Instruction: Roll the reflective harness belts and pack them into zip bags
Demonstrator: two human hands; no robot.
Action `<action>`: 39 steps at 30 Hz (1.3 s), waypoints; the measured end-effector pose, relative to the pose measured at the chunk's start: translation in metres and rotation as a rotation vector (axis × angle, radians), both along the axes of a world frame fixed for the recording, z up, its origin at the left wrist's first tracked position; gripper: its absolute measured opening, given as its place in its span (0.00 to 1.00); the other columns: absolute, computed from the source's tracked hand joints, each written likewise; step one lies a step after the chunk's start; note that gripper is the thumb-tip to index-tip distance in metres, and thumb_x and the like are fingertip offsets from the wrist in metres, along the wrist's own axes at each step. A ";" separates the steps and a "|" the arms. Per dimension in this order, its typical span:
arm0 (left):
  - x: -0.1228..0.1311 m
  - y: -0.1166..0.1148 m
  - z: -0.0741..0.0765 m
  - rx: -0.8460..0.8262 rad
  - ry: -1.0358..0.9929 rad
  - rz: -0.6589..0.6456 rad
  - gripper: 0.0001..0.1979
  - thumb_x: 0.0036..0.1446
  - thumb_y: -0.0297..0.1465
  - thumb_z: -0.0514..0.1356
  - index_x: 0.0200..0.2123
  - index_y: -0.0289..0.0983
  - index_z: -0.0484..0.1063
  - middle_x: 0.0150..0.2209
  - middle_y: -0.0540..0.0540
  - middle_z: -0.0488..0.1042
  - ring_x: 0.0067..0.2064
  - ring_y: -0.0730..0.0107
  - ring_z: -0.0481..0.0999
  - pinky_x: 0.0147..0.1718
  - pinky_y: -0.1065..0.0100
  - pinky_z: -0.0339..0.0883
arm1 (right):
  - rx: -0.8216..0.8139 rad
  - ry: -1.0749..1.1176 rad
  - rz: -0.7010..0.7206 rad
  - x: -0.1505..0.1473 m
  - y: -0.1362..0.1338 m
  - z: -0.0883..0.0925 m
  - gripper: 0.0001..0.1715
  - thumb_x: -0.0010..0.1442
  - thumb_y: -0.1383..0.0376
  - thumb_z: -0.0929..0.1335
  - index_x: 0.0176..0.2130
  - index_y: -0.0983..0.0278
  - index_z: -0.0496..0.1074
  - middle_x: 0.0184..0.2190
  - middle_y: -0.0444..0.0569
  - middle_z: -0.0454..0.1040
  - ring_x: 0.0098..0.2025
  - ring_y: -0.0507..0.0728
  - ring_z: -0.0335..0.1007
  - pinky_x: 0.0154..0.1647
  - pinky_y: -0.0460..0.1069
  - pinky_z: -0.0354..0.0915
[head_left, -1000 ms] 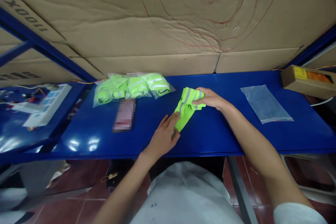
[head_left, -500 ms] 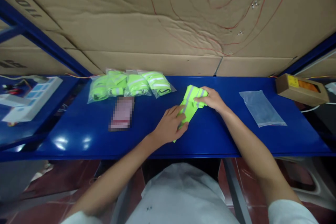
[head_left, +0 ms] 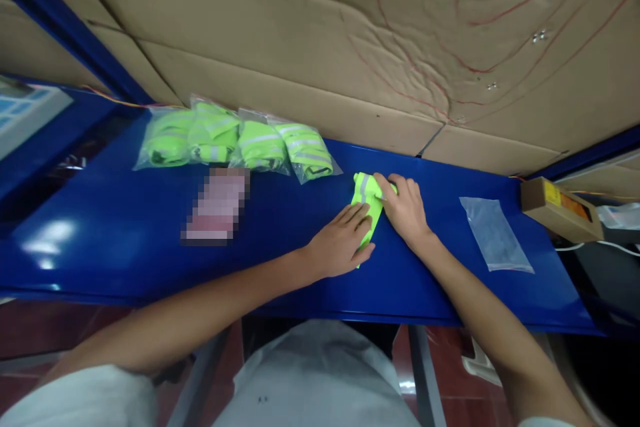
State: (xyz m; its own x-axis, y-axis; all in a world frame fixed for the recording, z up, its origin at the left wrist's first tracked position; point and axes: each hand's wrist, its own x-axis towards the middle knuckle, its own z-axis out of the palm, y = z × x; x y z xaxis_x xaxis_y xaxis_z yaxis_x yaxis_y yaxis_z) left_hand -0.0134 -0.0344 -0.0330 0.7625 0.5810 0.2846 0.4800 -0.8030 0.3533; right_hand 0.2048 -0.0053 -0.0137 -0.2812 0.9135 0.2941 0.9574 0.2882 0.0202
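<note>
A neon-green vest [head_left: 367,197] with grey reflective stripes lies folded into a narrow roll on the blue table [head_left: 125,240]. My left hand [head_left: 343,247] presses flat on its near end, fingers stretched out over the cloth. My right hand [head_left: 406,208] grips its far end, fingers curled round the fabric. Much of the vest is hidden between the two hands.
Several bagged green vests [head_left: 235,140] lie in a row at the back left. A blurred pink flat item [head_left: 216,205] sits in front of them. An empty clear plastic bag [head_left: 495,235] lies to the right, a cardboard box [head_left: 560,208] beyond it. Cardboard sheets [head_left: 350,47] wall the back.
The vest has been folded narrower and tighter. Both hands have closed in together on it, and the camera view has tilted and shifted left.
</note>
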 end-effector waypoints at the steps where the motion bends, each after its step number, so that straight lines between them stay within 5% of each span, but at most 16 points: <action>1: -0.001 0.000 0.001 0.011 -0.014 -0.004 0.25 0.70 0.38 0.53 0.61 0.25 0.67 0.67 0.26 0.64 0.72 0.42 0.60 0.72 0.45 0.54 | -0.021 -0.035 0.027 0.002 -0.003 0.000 0.33 0.72 0.68 0.56 0.72 0.55 0.60 0.61 0.60 0.67 0.53 0.68 0.65 0.55 0.64 0.64; 7: -0.007 -0.003 0.005 -0.008 -0.052 -0.056 0.32 0.65 0.40 0.60 0.65 0.26 0.63 0.62 0.29 0.68 0.69 0.42 0.63 0.72 0.46 0.54 | -0.164 -0.039 0.197 0.004 -0.027 0.010 0.37 0.73 0.61 0.58 0.77 0.53 0.46 0.71 0.57 0.55 0.65 0.71 0.55 0.66 0.68 0.60; 14: -0.010 -0.012 0.007 -0.020 -0.004 -0.073 0.28 0.67 0.39 0.58 0.62 0.26 0.65 0.63 0.28 0.68 0.69 0.42 0.64 0.71 0.47 0.55 | -0.314 0.383 0.259 0.004 -0.020 0.025 0.27 0.74 0.56 0.60 0.69 0.51 0.63 0.60 0.54 0.67 0.62 0.63 0.65 0.65 0.61 0.64; 19: -0.012 -0.014 0.005 0.061 0.013 -0.093 0.26 0.68 0.41 0.57 0.60 0.27 0.68 0.62 0.30 0.69 0.66 0.43 0.66 0.68 0.47 0.56 | -0.446 0.483 0.233 0.017 0.003 0.023 0.40 0.66 0.47 0.69 0.71 0.55 0.59 0.68 0.56 0.62 0.71 0.66 0.57 0.71 0.65 0.56; 22: -0.014 -0.017 0.004 0.102 0.037 -0.128 0.32 0.68 0.47 0.57 0.61 0.25 0.68 0.64 0.30 0.67 0.63 0.43 0.67 0.66 0.48 0.58 | -0.563 0.477 0.262 0.021 0.009 0.022 0.40 0.65 0.47 0.71 0.69 0.54 0.62 0.68 0.54 0.66 0.68 0.66 0.63 0.70 0.66 0.58; 27: -0.016 -0.018 0.012 0.117 0.032 -0.130 0.46 0.59 0.50 0.67 0.68 0.26 0.58 0.58 0.31 0.71 0.60 0.46 0.71 0.63 0.52 0.63 | -0.553 0.524 0.243 0.017 0.004 0.023 0.41 0.64 0.49 0.73 0.70 0.52 0.60 0.68 0.51 0.66 0.68 0.67 0.63 0.70 0.67 0.59; 32: -0.019 -0.012 0.021 0.216 0.131 -0.201 0.30 0.58 0.44 0.70 0.56 0.31 0.70 0.55 0.33 0.73 0.56 0.49 0.74 0.57 0.55 0.69 | -0.535 0.505 0.276 0.010 -0.006 0.028 0.47 0.69 0.51 0.69 0.76 0.49 0.44 0.73 0.50 0.58 0.72 0.66 0.59 0.71 0.66 0.58; 39: -0.034 0.003 0.027 0.146 0.151 -0.323 0.32 0.57 0.42 0.72 0.60 0.36 0.69 0.60 0.34 0.71 0.62 0.51 0.73 0.59 0.57 0.70 | -0.479 0.349 0.266 0.009 -0.009 0.025 0.37 0.71 0.51 0.65 0.74 0.48 0.54 0.76 0.50 0.49 0.75 0.70 0.50 0.71 0.72 0.52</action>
State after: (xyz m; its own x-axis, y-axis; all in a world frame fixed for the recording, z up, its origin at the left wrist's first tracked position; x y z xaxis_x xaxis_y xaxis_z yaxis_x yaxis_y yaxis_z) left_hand -0.0472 -0.0319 -0.0062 0.9393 0.2656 0.2173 0.2317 -0.9579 0.1693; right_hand 0.2136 -0.0146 0.0115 -0.4778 0.8784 -0.0130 0.7787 0.4166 -0.4691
